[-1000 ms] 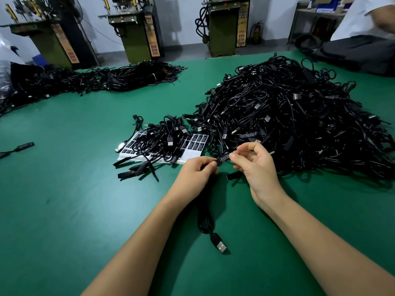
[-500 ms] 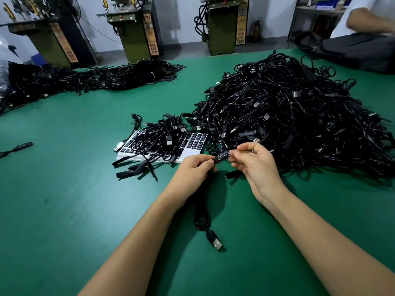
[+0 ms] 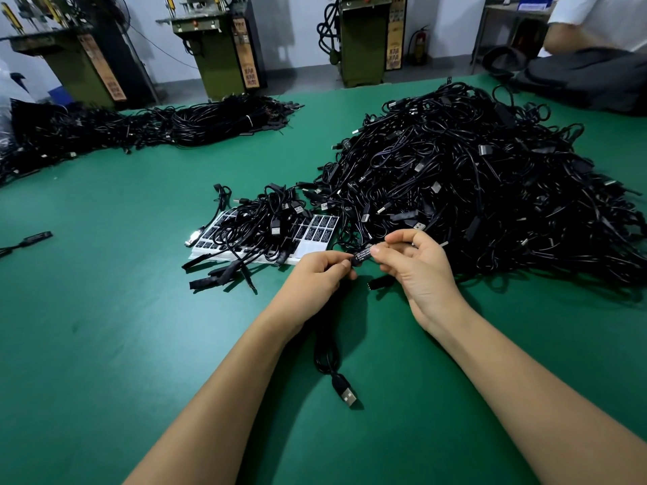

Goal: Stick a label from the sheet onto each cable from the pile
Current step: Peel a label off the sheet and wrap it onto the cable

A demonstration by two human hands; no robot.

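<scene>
My left hand [image 3: 320,274] pinches the small black controller block of a cable [image 3: 327,351], whose cord loops down to a USB plug near me. A black label [image 3: 362,255] with white print lies on that block, and my right hand [image 3: 416,266] pinches its right end with thumb and forefinger. The white label sheet [image 3: 315,236] lies just beyond my left hand, half covered by a small heap of cables [image 3: 259,222]. A big pile of black cables [image 3: 472,183] rises behind my right hand.
A long row of bundled black cables [image 3: 140,129] stretches along the far left of the green table [image 3: 105,327]. One stray cable end [image 3: 33,238] lies at the left edge. Green machines [image 3: 217,47] stand beyond the table. A seated person [image 3: 595,26] is at the far right.
Both hands have stayed together at the cable's block, the label now showing face up between the fingertips. The dangling USB plug shifted slightly.
</scene>
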